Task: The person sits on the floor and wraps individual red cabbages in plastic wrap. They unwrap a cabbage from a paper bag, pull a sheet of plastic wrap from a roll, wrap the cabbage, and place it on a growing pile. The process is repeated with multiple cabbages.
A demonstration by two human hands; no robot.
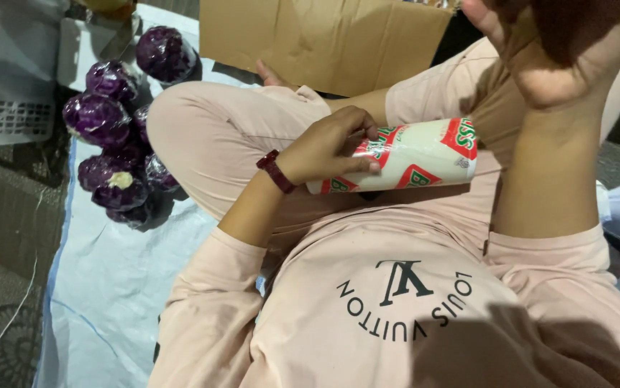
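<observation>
I sit cross-legged in a pale pink outfit. My left hand (328, 147), with a dark red band on its wrist, grips one end of a white roll of wrapping film (414, 154) printed in red and green. The roll lies sideways over my lap. My right hand (540, 61) is raised close to the camera at the top right, apart from the roll. Its fingers run past the frame's top edge, so I cannot tell whether it holds anything.
Several purple cabbages (108, 126) wrapped in shiny film are piled on a light blue sheet (108, 273) to my left. A white plastic crate (8, 72) stands at the far left. A brown cardboard box (324, 36) stands beyond my knees.
</observation>
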